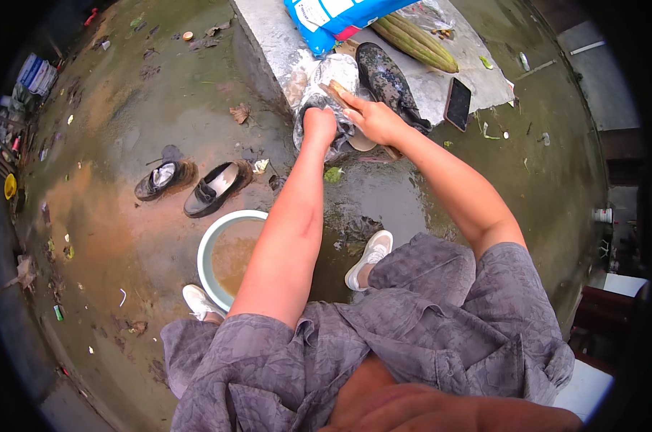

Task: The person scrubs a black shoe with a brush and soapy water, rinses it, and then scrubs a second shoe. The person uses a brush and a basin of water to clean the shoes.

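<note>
A shoe (337, 69) coated in white suds lies on the near end of a concrete slab (320, 27). My left hand (319, 125) holds it at its opening, with the fingers hidden from view. Over the suds, my right hand (377, 120) grips a wooden brush (334, 94); its bristles cannot be seen. Just right of the foamy shoe is a camouflage-patterned shoe (384, 73). Below my right wrist, a pale insole-like piece (361, 141) shows partly at the slab's edge.
A pale basin (204, 259) of brown water stands by my left foot. Two dark shoes (212, 189) sit on the wet ground to the left. The slab also bears a phone (458, 103), a long green gourd (415, 40) and a blue plastic bag (337, 19).
</note>
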Motion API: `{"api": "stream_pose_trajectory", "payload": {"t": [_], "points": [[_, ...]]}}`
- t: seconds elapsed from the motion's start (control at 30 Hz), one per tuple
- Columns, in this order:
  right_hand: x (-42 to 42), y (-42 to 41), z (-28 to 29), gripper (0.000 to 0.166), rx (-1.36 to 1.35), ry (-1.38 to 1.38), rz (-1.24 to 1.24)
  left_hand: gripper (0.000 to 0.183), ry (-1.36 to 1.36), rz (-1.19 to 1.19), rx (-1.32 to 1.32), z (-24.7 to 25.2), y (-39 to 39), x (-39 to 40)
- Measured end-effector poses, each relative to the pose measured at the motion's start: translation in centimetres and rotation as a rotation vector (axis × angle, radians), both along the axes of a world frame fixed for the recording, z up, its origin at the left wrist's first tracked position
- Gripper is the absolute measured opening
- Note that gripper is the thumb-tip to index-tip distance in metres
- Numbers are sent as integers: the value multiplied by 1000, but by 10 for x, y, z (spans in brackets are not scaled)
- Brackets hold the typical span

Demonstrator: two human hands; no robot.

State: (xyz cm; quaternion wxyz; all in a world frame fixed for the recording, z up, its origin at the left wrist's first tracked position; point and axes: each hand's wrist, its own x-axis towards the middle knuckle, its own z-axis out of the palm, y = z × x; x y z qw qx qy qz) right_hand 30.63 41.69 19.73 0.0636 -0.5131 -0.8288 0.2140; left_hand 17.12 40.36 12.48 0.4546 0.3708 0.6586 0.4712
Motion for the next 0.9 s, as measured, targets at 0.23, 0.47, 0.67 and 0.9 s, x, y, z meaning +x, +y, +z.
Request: {"api": "stream_pose_trajectory", "payload": {"t": [0.23,0.47,0.67,0.9], "points": [[-37,51,14,46,156,-259,-101,32,98,31,57,13,0,9],[1,35,1,45,21,-7,188,31,96,31,37,11,0,3],[-27,43,14,47,44,-255,14,31,78,55,57,16,-1,9],[-26,33,-3,48,-17,27,-202,27,39,90,53,-9,10,1]]}}
